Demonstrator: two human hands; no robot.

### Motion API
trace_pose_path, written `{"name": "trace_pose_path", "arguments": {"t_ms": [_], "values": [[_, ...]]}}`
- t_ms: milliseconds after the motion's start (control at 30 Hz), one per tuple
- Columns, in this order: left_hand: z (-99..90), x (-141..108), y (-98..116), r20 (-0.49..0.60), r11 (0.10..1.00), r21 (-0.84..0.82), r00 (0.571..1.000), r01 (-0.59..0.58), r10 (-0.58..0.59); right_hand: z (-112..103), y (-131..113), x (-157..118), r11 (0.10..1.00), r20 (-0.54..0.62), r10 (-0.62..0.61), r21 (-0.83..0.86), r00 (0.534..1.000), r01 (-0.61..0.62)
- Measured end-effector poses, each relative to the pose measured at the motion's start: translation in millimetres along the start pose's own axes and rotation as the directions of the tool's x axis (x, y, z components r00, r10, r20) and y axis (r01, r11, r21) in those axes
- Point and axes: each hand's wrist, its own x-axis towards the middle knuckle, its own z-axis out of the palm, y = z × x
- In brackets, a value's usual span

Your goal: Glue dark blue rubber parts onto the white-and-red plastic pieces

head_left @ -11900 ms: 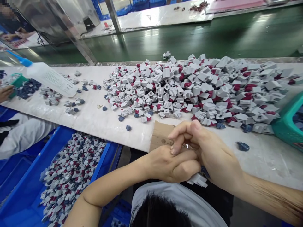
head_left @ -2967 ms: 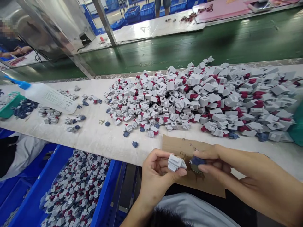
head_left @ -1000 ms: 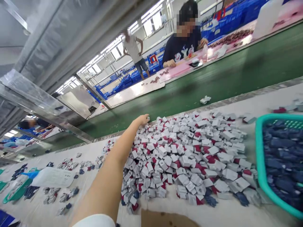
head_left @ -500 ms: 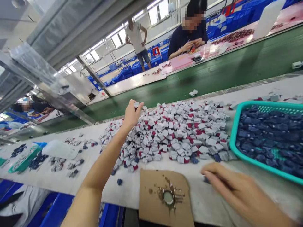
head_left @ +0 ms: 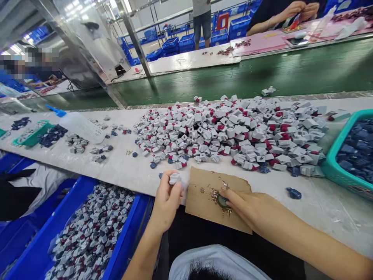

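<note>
— While your right hand (head_left: 247,208) pinches a dark blue plastic piece (head_left: 222,201) against the cardboard sheet (head_left: 204,210), where's the other?
— Your left hand (head_left: 166,198) closes around a grey plastic block (head_left: 175,179), just beside the cardboard's left edge.

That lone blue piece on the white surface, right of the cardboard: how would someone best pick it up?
Probably come straight down from above and pinch the blue piece across its shorter width. It lies flat, apart from the pile, so there is room on both sides. The right hand is nearest.
</note>
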Motion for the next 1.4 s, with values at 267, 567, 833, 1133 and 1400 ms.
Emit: {"name": "trace_pose_path", "arguments": {"t_ms": [267, 567, 833, 1133, 1400], "values": [[10.0, -11.9, -16.3, 0.053, 0.988, -0.157, 0.999, -0.001, 0.01, -4.0, -6.4, 2.8, 0.995, 0.044, -0.085, -0.053, 0.995, 0.087], [35.8, -10.6, -7.8, 0.12, 0.921, -0.372, 0.99, 0.114, -0.074, -20.3, -7.5, 10.4, 0.95, -0.052, 0.043, 0.312, 0.998, -0.025], [43.5, -14.8, -3.7, 0.176, 0.907, -0.412, 0.984, 0.088, -0.015, -51.2, -19.2, 17.9, 0.519, 0.0, 0.236, 0.845, 0.972, -0.126], [43.6, -18.6, -6.9, 0.178, 0.945, -0.321, 0.977, -0.053, 0.115, -57.9, -7.4, 17.0, 0.596, 0.066, 0.057, 0.798, 0.996, -0.087], [43.4, -16.5, -11.0, 0.256, 0.982, -0.181, 0.967, 0.058, -0.01, -50.1, -12.7, 19.9, 0.593, 0.146, 0.0, 0.797, 0.989, -0.118]]}}
